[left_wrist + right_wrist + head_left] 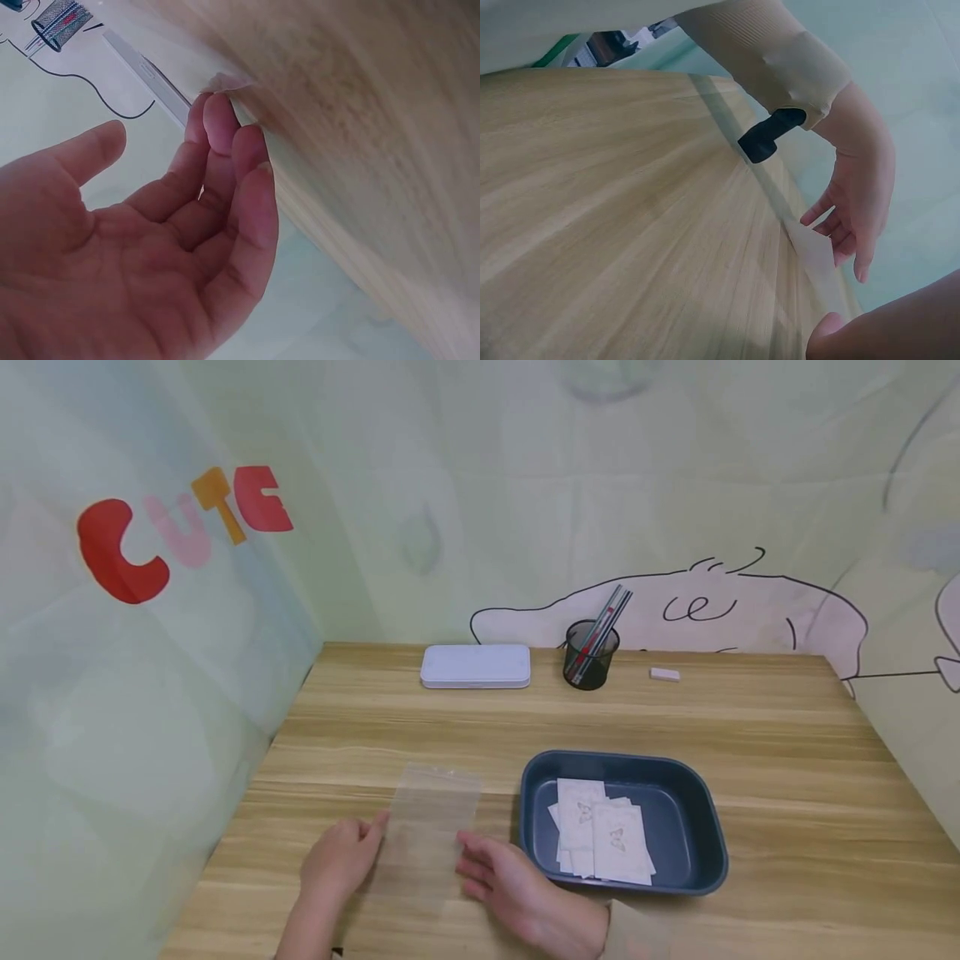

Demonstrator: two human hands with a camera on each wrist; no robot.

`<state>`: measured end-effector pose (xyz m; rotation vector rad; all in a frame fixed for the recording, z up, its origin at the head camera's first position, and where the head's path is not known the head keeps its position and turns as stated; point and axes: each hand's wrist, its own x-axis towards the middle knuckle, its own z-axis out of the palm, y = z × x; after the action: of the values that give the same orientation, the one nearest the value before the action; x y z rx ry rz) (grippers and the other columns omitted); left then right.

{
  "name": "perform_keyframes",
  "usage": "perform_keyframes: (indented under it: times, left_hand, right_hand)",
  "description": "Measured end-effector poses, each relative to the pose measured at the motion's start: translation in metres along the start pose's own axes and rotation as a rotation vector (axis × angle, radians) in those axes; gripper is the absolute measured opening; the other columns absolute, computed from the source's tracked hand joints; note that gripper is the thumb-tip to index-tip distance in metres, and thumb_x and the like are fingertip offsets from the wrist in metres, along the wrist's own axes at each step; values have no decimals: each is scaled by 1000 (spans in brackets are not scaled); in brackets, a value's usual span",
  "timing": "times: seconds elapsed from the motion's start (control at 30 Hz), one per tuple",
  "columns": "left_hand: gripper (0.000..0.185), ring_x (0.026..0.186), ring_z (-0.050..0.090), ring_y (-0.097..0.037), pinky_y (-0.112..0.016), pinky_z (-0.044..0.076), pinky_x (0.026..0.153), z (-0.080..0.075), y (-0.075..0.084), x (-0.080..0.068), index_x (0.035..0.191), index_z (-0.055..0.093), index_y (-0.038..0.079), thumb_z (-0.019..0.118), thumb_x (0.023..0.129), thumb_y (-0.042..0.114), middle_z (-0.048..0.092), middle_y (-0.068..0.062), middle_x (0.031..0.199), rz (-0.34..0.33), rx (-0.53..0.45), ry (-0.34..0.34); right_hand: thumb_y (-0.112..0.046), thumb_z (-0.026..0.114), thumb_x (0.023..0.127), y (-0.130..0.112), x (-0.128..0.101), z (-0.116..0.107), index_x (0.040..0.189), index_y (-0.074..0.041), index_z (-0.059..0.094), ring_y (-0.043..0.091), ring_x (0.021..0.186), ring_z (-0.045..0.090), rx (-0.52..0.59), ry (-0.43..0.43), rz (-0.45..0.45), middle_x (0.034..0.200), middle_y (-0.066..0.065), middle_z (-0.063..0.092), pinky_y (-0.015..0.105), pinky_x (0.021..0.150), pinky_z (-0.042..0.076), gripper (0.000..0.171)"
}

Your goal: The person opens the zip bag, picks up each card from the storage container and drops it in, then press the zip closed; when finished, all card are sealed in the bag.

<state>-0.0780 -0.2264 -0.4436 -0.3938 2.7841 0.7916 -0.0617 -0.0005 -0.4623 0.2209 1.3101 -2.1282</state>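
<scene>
Clear, thin plastic forms the flat rectangular bag [431, 827] lying on the near left part of the wooden bench [787, 760]. Its long axis runs near to far, tilted slightly to the right at the far end, where a sealed strip edge shows. The film is glossy and see-through, so the wood grain reads through it.

The left hand [339, 858] rests at the bag's left edge with its fingers [225, 127] loosely extended, the tips touching the film; the left wrist view shows the palm open and the fingertips against a thin plastic edge at the bench surface. The right hand [501, 878] lies at the bag's right edge, fingers relaxed and fairly straight, tips on or at the film; no curl around the bag is visible. A beige ribbed sleeve [780, 52] covers the right forearm.

Just right of the bag stands a dark blue rectangular tray [705, 827] with rounded corners, holding a loose stack of white paper sachets [603, 835] printed with a small motif.

At the far edge of the bench lie a white flat case [476, 666], a black mesh pen cup [589, 667] holding several pens leaning right, and a small white eraser [664, 674], well apart from the hands.
</scene>
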Motion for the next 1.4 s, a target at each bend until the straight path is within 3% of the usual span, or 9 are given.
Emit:
perform_keyframes:
  times: [0.13,0.4,0.57,0.63,0.77,0.83,1.1,1.23,1.4]
  left_hand:
    - [63,67,53,-20,-37,45,59,0,0,0,99,65,-7,39,99,50,59,-6,75,3,12,2]
    - [61,71,57,-21,-41,48,62,1,1,-2,99,66,-5,40,99,50,64,-8,82,12,21,16]
    - [60,73,58,-22,-42,49,64,1,1,-2,99,67,-5,41,99,49,65,-9,84,13,18,15]
    - [59,74,58,-23,-42,49,65,1,2,-2,99,67,-5,41,100,48,65,-10,85,16,20,13]
    - [58,76,59,-23,-44,49,67,2,2,-3,99,67,-3,41,100,48,65,-8,86,28,13,0]
    - [58,76,59,-22,-43,48,67,3,2,-3,99,67,-2,41,100,49,64,-7,86,36,5,-6]
    - [55,69,54,-18,-38,44,61,6,1,-4,94,68,2,42,99,50,61,-2,79,65,-15,1]
    - [57,83,60,-26,-46,49,74,7,1,-7,101,68,1,42,98,52,65,-5,90,109,1,-1]
    - [65,103,58,-37,-54,45,88,9,3,-9,112,64,-3,38,98,56,65,-15,107,159,-38,-14]
  right_hand:
    - [-15,47,97,1,2,2,138,9,39,31,117,47,4,25,-12,136,19,44,47,100,36,48]
    - [-14,58,92,7,8,10,120,-3,45,18,91,52,48,116,-48,101,2,54,34,83,41,32]
    - [-13,63,88,8,11,14,125,-1,37,17,86,53,53,162,-62,95,2,54,32,79,44,47]
    - [-12,63,89,9,11,14,123,-2,39,16,84,52,58,145,-59,93,2,53,30,76,44,43]
    - [-10,57,91,9,12,14,101,-11,50,13,78,50,71,56,-32,85,0,53,25,70,42,12]
    - [-10,55,92,9,13,14,94,-14,51,12,76,50,77,22,-22,83,-1,53,24,68,41,6]
    - [-16,54,95,12,12,14,105,-10,54,11,75,50,68,36,-17,86,-1,55,23,67,42,11]
    - [-18,54,96,10,12,12,103,-11,58,11,74,50,67,14,-20,85,-2,57,23,67,40,11]
    - [-18,53,97,6,12,9,106,-8,60,10,73,49,67,-26,-31,85,-2,56,22,64,37,15]
